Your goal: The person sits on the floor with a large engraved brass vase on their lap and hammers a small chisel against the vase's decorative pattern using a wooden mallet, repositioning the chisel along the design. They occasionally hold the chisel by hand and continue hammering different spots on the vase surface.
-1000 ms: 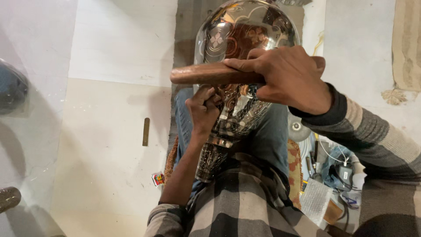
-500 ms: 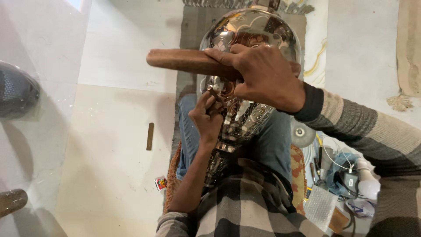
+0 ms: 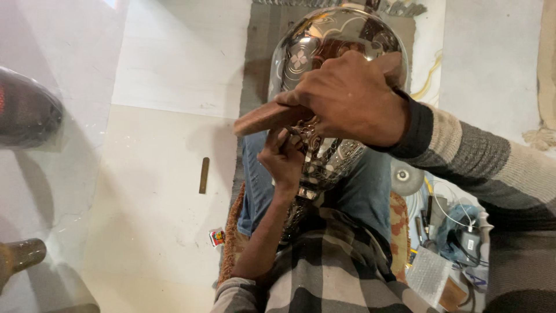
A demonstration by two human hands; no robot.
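While shiny engraved metal vase (image 3: 333,87) is rested on lap, wooden mallet (image 3: 267,117) is gripped tight by right hand (image 3: 353,98). Small tool, mostly hidden, pinched against vase by left hand (image 3: 284,159).

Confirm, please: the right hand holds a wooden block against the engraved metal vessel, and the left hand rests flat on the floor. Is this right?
Not quite. In the head view the left hand is not on the floor; it is raised against the engraved metal vessel, fingers pinched at its surface. The right hand does hold the wooden block against the vessel.
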